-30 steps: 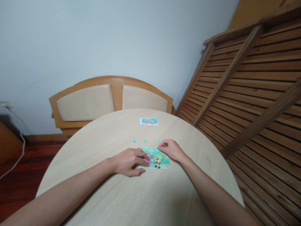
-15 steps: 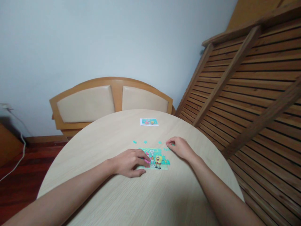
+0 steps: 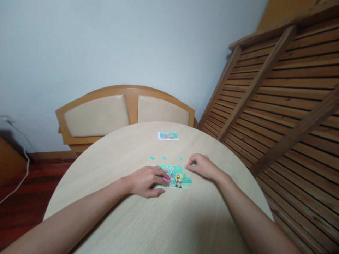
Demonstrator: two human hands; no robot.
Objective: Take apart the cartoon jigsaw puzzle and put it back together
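A partly joined jigsaw puzzle with cartoon figures on a teal ground lies flat on the round table. My left hand rests across its left part, fingers spread and palm down, covering that side. At the puzzle's upper right, thumb and fingertips of my right hand are pinched on a small teal puzzle piece, mostly hidden by the fingers. Loose teal pieces lie in a row beyond the puzzle: a left one, a middle one and a right one.
A printed picture card with the same cartoon figures lies farther back on the pale wooden table. Behind the table stands a padded headboard. A slatted wooden frame leans along the right side.
My right hand has moved slightly down and left toward the puzzle's upper right edge, fingers still pinched. The left hand stays in place on the puzzle.
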